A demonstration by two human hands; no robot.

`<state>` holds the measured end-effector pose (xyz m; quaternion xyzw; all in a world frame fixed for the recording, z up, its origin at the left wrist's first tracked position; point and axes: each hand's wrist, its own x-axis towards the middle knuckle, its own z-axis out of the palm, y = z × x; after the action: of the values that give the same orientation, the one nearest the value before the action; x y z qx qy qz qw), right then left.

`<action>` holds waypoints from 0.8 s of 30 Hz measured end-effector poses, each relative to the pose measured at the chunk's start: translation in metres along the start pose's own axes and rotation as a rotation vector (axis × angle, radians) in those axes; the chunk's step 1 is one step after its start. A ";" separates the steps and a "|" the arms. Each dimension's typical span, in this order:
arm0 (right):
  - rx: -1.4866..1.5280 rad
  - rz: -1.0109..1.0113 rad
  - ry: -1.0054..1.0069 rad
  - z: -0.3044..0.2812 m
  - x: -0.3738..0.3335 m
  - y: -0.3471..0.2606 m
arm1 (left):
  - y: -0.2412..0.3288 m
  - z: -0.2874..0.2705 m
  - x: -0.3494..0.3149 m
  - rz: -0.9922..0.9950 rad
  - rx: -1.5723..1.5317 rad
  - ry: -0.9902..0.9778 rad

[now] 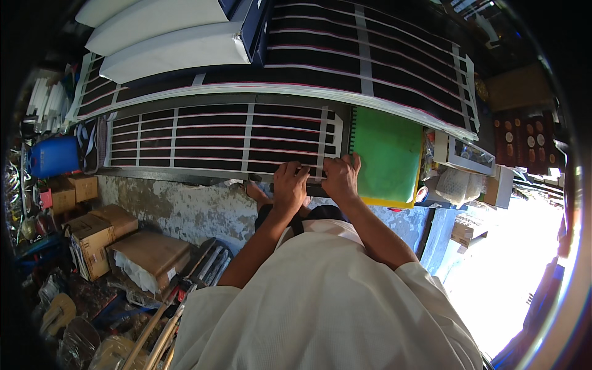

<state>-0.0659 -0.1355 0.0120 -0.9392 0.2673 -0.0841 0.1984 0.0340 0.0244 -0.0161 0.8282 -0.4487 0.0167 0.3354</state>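
Note:
In front of me lies a long black panel [209,137] crossed lengthwise by thin white strips with reddish edges, with pale tape bands across them. At its near right corner, my left hand [290,185] bends its fingers closed over the lowest white strip. Just right of it, my right hand [341,179] is closed too, fingertips pinched at the strip's end beside the pale end band [324,132]. What lies between the fingertips of either hand is too small to make out. A green spiral-bound book [388,154] lies right next to my right hand.
A larger, similar striped panel [314,61] lies behind, bearing a stack of white-and-blue boxes or binders [179,52]. A blue container [54,156] stands at the left. Cardboard boxes [151,256] and long poles [161,333] crowd the lower left. A white bag [459,185] sits at the right.

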 end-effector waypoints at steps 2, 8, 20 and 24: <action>0.002 -0.007 0.004 -0.001 0.000 0.000 | 0.000 -0.001 0.001 -0.002 -0.005 0.003; 0.007 -0.009 0.022 0.001 -0.001 0.000 | 0.003 -0.001 0.001 -0.018 -0.011 0.001; -0.018 -0.055 0.028 0.000 -0.009 0.004 | 0.003 -0.002 0.002 -0.016 -0.027 0.011; -0.013 -0.102 0.028 -0.006 -0.016 0.007 | 0.003 -0.002 0.002 -0.021 -0.034 0.013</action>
<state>-0.0842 -0.1341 0.0137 -0.9515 0.2226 -0.1055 0.1841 0.0332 0.0233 -0.0120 0.8270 -0.4379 0.0111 0.3525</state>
